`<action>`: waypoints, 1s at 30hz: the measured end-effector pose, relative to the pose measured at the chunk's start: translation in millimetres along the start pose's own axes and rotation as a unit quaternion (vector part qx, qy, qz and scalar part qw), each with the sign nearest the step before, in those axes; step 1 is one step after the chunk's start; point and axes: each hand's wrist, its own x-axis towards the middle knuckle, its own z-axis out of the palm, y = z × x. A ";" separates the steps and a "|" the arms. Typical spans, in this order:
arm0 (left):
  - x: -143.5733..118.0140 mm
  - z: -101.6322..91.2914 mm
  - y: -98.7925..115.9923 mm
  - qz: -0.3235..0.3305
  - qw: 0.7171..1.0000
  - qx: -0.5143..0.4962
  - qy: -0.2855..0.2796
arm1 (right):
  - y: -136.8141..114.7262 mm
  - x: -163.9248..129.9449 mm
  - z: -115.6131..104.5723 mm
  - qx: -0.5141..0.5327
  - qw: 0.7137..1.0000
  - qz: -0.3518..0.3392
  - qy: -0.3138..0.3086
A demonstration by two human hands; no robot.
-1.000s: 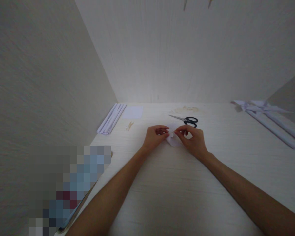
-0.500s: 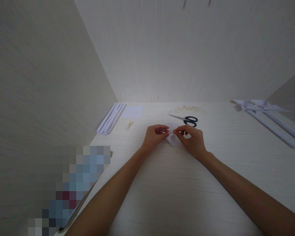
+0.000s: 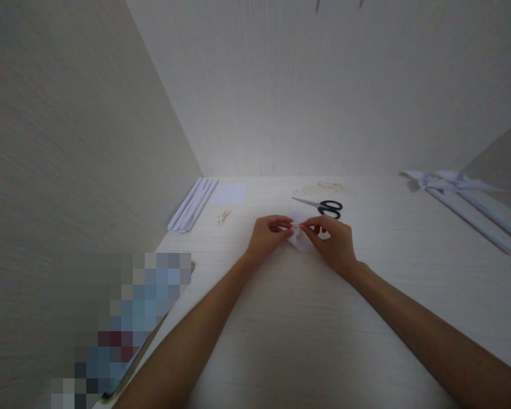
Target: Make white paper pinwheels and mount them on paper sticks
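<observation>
Between my two hands is a small piece of white paper (image 3: pixel 299 243), gathered at its middle and flaring out above and below the fingers. My left hand (image 3: pixel 270 233) pinches it from the left with thumb and fingers. From the right, my right hand (image 3: pixel 331 238) pinches at the same gathered spot with thumb and forefinger. Whether a thin tie is also in the fingers is too small to make out. Just beyond my right hand lie scissors (image 3: pixel 330 208) with black handles, their blades pointing left.
Rolled white paper sticks (image 3: pixel 193 205) lie at the back left, beside a flat white paper sheet (image 3: pixel 230 193). Several small pale strips (image 3: pixel 223 217) are in front of it. Thin beige bands (image 3: pixel 330 186) lie behind the scissors. Two paper sticks with folded tops (image 3: pixel 472 213) rest at right.
Both hands stay in nearly the same place, still pinching the gathered paper. The fingers have shifted only slightly, and the view has tilted a little.
</observation>
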 end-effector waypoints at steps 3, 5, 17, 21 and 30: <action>-0.2 0.1 0.2 -0.008 1.000 -0.002 0.000 | -0.1 -0.3 0.3 -0.005 1.000 0.001 -0.003; -0.2 0.1 0.4 -0.009 1.000 -0.005 0.000 | -0.1 -0.5 0.3 -0.011 1.000 -0.006 -0.007; 0.2 1.4 0.8 -0.022 1.000 -0.017 0.000 | -0.2 0.1 -0.1 -0.043 0.997 -0.060 -0.030; -0.2 0.9 1.3 -0.024 0.999 -0.026 0.001 | -1.2 0.2 0.0 -0.096 0.988 -0.117 -0.030; -0.5 0.9 2.8 -0.027 0.999 -0.041 0.007 | -4.1 1.2 0.3 -0.133 0.976 -0.172 -0.006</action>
